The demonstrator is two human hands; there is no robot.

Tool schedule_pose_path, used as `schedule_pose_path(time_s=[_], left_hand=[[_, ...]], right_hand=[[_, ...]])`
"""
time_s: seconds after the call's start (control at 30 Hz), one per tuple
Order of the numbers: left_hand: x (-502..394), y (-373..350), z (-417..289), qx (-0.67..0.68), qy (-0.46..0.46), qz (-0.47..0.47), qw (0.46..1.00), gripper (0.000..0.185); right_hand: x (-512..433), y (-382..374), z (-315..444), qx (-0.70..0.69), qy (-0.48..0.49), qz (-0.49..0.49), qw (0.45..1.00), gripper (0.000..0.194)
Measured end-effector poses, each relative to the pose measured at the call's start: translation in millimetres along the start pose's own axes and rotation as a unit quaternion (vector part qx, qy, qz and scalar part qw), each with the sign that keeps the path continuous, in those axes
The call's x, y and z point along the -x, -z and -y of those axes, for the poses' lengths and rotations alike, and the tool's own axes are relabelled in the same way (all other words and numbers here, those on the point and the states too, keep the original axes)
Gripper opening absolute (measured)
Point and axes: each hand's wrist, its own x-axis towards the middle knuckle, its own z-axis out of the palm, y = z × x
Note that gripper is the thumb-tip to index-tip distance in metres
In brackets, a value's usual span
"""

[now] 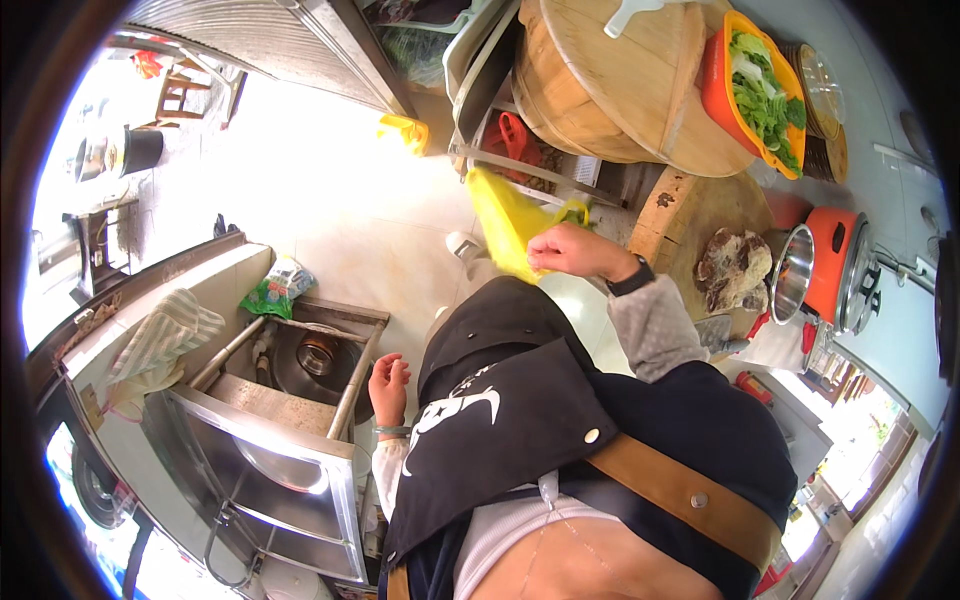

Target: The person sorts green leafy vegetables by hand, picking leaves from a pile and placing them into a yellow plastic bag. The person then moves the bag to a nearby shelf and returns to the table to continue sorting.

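Note:
My right hand (566, 249) has its fingers closed on a thin yellow plastic bag (506, 217), which hangs in front of my apron and looks blurred. Some green shows at the bag's handle. My left hand (389, 386) hangs beside the black apron (502, 427), its fingers loosely curled and holding nothing, near the metal rail of the sink stand. To the right of my right hand, a large piece of meat or bone (733, 270) lies on a thick round wooden chopping block (675, 247), with a cleaver blade (712, 330) at the block's near edge.
An orange-yellow basket of leafy greens (799, 150) stands by a wooden barrel lid (615, 67). A steel bowl (793, 274) and an orange cooker (834, 262) are at the right. At the left are a steel sink (300, 480), a striped cloth (169, 330) and a green packet (277, 289).

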Motion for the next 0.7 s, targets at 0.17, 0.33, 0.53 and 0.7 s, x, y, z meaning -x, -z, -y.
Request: schedule_pose_path(time_s=[0.17, 0.33, 0.53, 0.7], left_hand=[[-15.7, -22.6, -24.6, 0.043, -0.016, 0.008, 0.999, 0.030], [-44.4, -41.5, -57.3, 0.296, 0.049, 0.262, 0.917, 0.042], [-36.6, -41.3, -54.9, 0.359, 0.054, 0.362, 0.858, 0.042], [-20.4, -10.2, -33.4, 0.317, 0.020, 0.383, 0.867, 0.042]], right_hand=[[18.8, -7.5, 105.6, -0.208, 0.158, 0.137, 0.955, 0.020], [-12.2, -89.9, 174.0, -0.282, 0.308, 0.182, 0.890, 0.018], [-3.2, -180.1, 214.9, -0.300, 0.352, 0.201, 0.863, 0.020], [19.9, -238.7, 238.5, -0.342, 0.303, 0.095, 0.884, 0.018]])
